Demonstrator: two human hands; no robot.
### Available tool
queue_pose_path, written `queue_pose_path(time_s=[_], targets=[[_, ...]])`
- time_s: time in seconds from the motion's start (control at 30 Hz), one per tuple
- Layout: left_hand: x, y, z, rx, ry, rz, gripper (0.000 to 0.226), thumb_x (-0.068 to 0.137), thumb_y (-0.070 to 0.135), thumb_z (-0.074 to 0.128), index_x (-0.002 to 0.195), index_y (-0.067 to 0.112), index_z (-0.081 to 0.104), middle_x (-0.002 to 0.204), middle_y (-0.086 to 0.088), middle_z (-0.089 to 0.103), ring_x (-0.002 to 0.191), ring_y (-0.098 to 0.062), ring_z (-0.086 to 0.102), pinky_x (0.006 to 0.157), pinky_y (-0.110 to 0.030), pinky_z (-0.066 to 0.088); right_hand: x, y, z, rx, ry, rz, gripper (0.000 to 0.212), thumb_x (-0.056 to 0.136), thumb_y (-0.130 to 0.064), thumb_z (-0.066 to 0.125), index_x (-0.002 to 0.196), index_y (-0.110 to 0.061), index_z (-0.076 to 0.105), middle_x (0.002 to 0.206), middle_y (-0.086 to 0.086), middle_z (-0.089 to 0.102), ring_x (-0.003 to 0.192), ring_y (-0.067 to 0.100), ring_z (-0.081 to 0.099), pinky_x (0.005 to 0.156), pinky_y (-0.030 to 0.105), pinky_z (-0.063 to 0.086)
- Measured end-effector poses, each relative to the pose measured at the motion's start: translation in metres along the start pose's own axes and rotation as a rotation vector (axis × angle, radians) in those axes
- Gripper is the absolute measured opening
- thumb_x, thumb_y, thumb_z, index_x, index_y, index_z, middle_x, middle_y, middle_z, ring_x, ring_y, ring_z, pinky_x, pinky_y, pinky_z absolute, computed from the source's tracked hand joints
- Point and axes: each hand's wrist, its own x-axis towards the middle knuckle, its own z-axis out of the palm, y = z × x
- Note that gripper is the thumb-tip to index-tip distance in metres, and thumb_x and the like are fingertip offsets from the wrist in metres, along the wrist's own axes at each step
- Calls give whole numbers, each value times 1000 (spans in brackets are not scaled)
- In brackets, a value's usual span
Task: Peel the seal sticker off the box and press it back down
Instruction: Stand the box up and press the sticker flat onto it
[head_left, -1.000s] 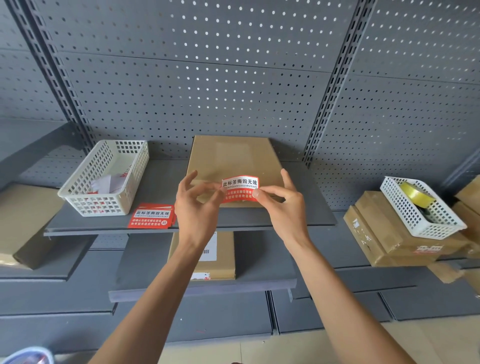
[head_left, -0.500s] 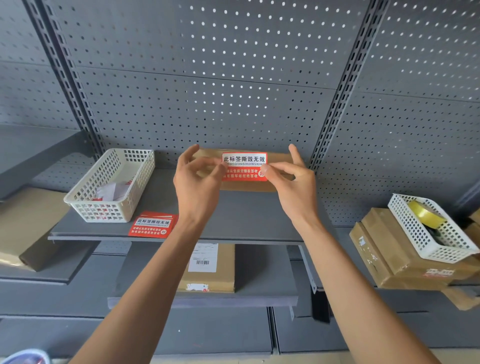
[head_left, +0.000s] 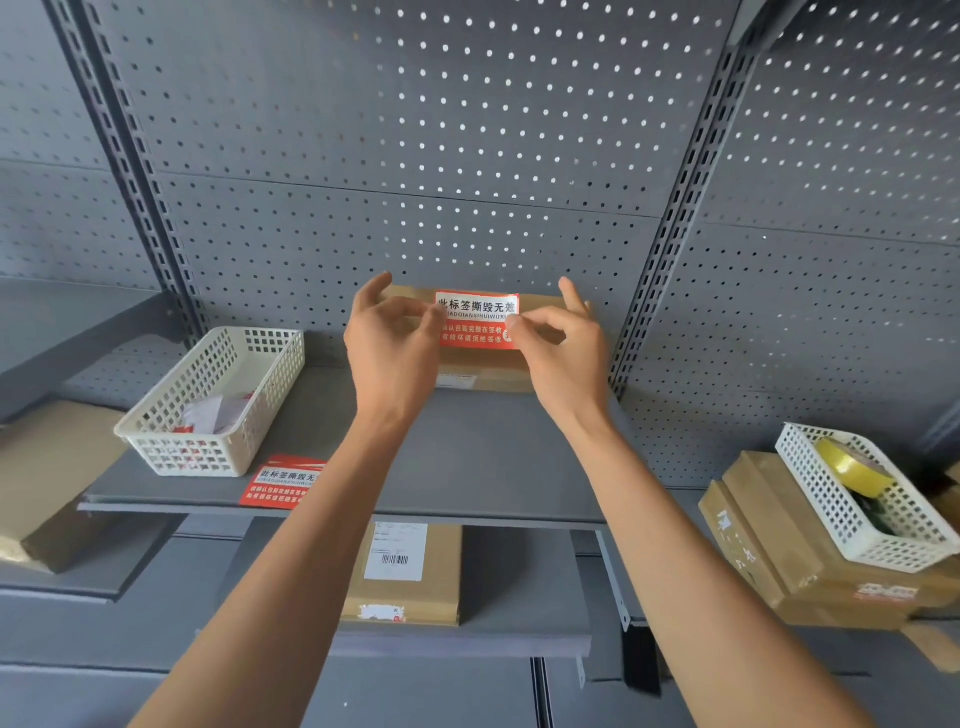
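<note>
A flat brown cardboard box (head_left: 485, 370) lies at the back of the grey middle shelf (head_left: 467, 457), against the pegboard. In front of its top I hold a red and white seal sticker (head_left: 475, 319) stretched flat between both hands. My left hand (head_left: 392, 345) pinches the sticker's left edge with thumb and forefinger. My right hand (head_left: 558, 345) pinches its right edge the same way. Whether the sticker touches the box I cannot tell.
A white mesh basket (head_left: 208, 405) with paper scraps stands at the shelf's left, with a stack of red stickers (head_left: 283, 480) before it. Another labelled box (head_left: 402, 571) lies one shelf lower. At right, brown boxes (head_left: 779, 545) carry a basket (head_left: 857, 499) holding yellow tape.
Both hands have carried the sticker up and away from me, toward the back of the box. The view has tilted upward, so the box appears much flatter.
</note>
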Motion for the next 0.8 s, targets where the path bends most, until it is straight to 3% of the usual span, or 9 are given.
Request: queue_pose_path(time_s=[0.07, 0.1, 0.2, 0.23, 0.33, 0.43, 0.8], targets=[[5, -1, 1, 22, 15, 5, 14, 89, 33, 68, 85, 22, 76, 149, 8, 49, 130, -7, 50, 106, -26, 38, 1, -1, 2, -4, 0, 3, 14, 87, -16, 71, 76, -10, 76, 106, -29, 48, 140, -4, 21, 103, 1, 12], [6, -2, 1, 23, 21, 4, 13, 88, 34, 68, 84, 24, 76, 149, 8, 50, 130, -7, 51, 108, -30, 38, 1, 0, 3, -11, 1, 8, 14, 87, -17, 71, 77, -10, 76, 114, -22, 50, 138, -4, 19, 103, 2, 13], [11, -8, 4, 28, 37, -4, 13, 82, 40, 67, 77, 31, 74, 144, 11, 52, 129, -9, 51, 111, -47, 38, 2, 4, 9, -35, 9, 50, 13, 87, -23, 70, 77, -16, 75, 153, -7, 43, 152, 10, 10, 117, 28, 13], [12, -10, 5, 40, 43, -13, 15, 81, 42, 66, 76, 31, 73, 142, 12, 53, 129, -11, 50, 111, -49, 36, 3, 5, 11, -42, 11, 70, 13, 87, -25, 70, 76, -19, 74, 158, -3, 38, 154, 16, 8, 119, 34, 13], [11, -11, 9, 113, 62, -26, 20, 86, 39, 65, 79, 23, 73, 139, 12, 53, 128, -15, 43, 107, -42, 27, 3, 7, 15, -78, 14, 82, 15, 87, -27, 70, 73, -25, 71, 159, -5, 38, 154, 20, 7, 120, 47, 13], [9, -11, 13, 121, 71, -24, 17, 88, 36, 65, 74, 27, 68, 136, 13, 52, 126, -13, 38, 103, -37, 22, 4, 10, 17, -95, 30, 82, 16, 87, -28, 69, 71, -27, 69, 157, -7, 41, 153, 19, 7, 119, 47, 14], [8, -18, 19, 139, 129, -3, 18, 81, 33, 65, 64, 36, 59, 124, 12, 48, 121, -13, 37, 109, -47, 26, 7, 20, 27, -178, 96, 74, 10, 81, -25, 70, 72, -20, 72, 150, -9, 46, 149, 17, 12, 111, 46, 20]])
